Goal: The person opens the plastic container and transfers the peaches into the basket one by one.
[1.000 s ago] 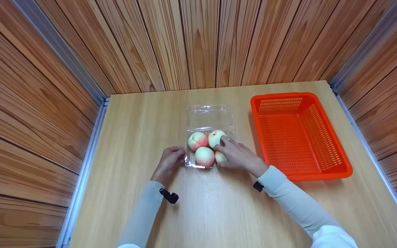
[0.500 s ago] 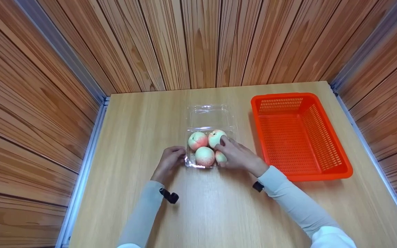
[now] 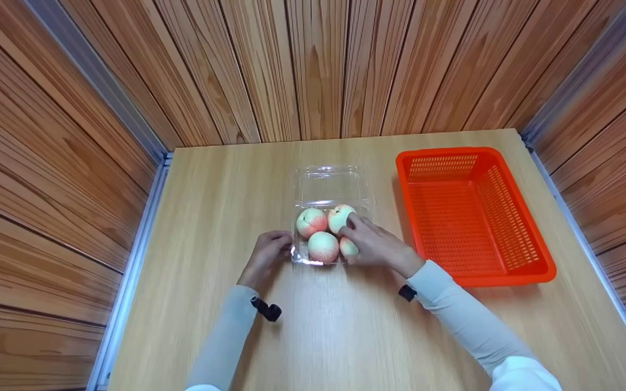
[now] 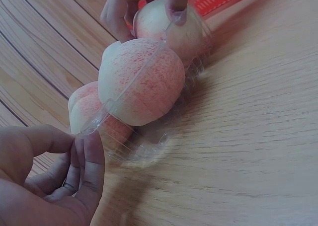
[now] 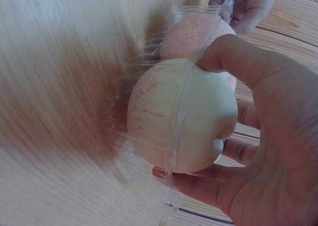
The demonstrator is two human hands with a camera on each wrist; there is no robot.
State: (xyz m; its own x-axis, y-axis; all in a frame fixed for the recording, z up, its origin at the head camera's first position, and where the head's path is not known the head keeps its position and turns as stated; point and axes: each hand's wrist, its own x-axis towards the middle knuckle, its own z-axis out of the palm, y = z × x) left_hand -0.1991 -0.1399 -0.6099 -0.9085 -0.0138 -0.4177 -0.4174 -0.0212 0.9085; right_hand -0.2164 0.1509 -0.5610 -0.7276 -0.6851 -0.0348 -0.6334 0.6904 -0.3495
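In the head view a clear plastic clamshell box (image 3: 328,187) lies on the table, its lid folded back, with several pale pink peaches (image 3: 323,247) in the base. My left hand (image 3: 268,252) is at the base's left side; the left wrist view has its thumb and fingers pinching the rim near a corner. My right hand (image 3: 375,244) holds the near-right peach (image 5: 154,107), thumb on one side and fingers curled on the other, as the right wrist view makes plain. That peach sits inside the box wall. The hand partly hides it in the head view.
An orange-red plastic basket (image 3: 459,228) with slotted sides stands right of the box. Wood-panelled walls (image 3: 313,70) with metal edging (image 3: 139,260) border the light wooden table (image 3: 220,190) at the back and both sides.
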